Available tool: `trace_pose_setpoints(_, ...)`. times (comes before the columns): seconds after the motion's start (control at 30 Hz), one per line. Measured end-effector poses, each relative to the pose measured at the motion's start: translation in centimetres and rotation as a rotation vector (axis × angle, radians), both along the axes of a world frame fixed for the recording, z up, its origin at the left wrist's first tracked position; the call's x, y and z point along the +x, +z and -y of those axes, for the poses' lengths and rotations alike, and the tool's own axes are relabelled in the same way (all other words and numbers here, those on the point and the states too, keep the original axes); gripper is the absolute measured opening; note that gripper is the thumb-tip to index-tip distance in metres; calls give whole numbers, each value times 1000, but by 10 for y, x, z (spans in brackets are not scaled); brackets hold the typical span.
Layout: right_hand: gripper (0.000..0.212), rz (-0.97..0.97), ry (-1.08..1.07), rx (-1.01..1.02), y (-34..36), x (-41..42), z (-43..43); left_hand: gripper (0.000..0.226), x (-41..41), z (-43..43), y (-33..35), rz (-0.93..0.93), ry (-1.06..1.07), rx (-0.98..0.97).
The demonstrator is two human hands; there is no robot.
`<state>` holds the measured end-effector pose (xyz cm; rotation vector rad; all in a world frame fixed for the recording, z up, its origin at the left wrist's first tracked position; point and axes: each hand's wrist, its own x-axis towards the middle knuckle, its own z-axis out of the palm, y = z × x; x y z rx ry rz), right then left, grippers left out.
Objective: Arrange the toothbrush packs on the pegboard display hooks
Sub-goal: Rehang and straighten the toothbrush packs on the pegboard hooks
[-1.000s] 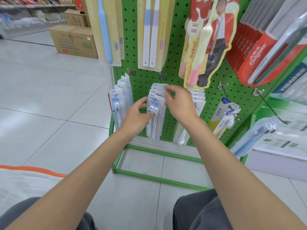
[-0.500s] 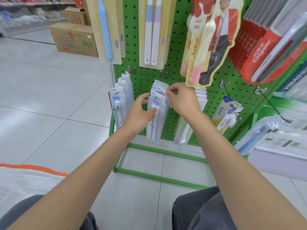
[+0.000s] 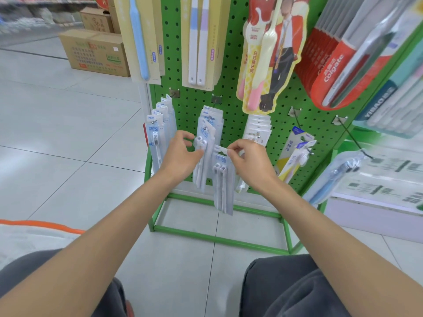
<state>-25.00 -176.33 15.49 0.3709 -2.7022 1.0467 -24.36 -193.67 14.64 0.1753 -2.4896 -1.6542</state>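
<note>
The right hand (image 3: 249, 161) is pinching a loose pack (image 3: 223, 179) by its top edge, letting it hang free before the pegboard (image 3: 229, 88), just below the middle hook (image 3: 207, 128). The left hand (image 3: 180, 154) is resting its thumb against the hung packs (image 3: 206, 143), fingers loosely curled.

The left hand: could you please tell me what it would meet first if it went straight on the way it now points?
Most likely the front twin-toothbrush pack on the middle hook: the left hand points at it from close by, thumb seemingly at its edge, though depth is unclear.
</note>
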Motion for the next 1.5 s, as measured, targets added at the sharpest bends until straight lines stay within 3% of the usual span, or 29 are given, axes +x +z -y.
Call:
trace_pose_setpoints(0.1, 12, 30, 30, -91, -1, 6, -2, 26, 8, -3, -1, -22, -65, -65)
trace_pose_setpoints(0.3, 14, 119, 76, -326, -4, 13, 8, 18, 21, -7, 4, 53, -283, 13)
trace_pose_setpoints(0.7, 20, 36, 57, -404, 0, 11, 10, 9, 22, 4, 8, 51, -253, 78)
trace_pose_setpoints(0.8, 21, 37, 64, -482, 3, 9, 9, 25, 21, 9, 8, 59, -247, 46)
trace_pose_setpoints(0.87, 23, 70, 54, -525, 3, 9, 10, 23, 22, 9, 9, 40, -226, 80)
trace_pose_setpoints(1.17, 77, 464, 201, -529, -5, 15, 17, 13, 26, 12, 20, -54, -84, 226)
trace_pose_setpoints(1.33, 70, 588, 341, -351, -18, 27, 21, 12, 20, 23, 28, -64, 93, 425)
trace_pose_setpoints(1.5, 65, 590, 380, -167, -31, 28, 24, 14, 18, 29, 30, -88, 151, 471)
